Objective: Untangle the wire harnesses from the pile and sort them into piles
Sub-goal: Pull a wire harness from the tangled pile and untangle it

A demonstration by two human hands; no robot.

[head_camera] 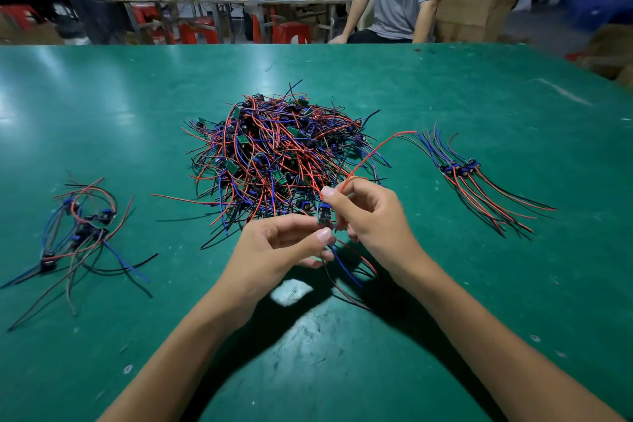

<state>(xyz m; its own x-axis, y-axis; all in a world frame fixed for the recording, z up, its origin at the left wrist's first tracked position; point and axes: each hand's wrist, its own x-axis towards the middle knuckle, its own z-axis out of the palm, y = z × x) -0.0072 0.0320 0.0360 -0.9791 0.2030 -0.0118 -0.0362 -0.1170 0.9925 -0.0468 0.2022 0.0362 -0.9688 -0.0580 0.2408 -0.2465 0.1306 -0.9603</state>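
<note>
One small wire harness w/ a blue connector block [324,214] sits between our hands, just in front of the big tangled pile of red, blue and black harnesses [277,158]. Left hand [277,243] pinches the block; right hand [368,212] pinches its red lead. Light, floppy, prob. snags; we'd hold the block, not thin wire.

The tangled pile [284,161] lies on the table [445,96] ahead of my hands; a loose pile [82,233] sits left, a neat row [479,181] right.
</note>
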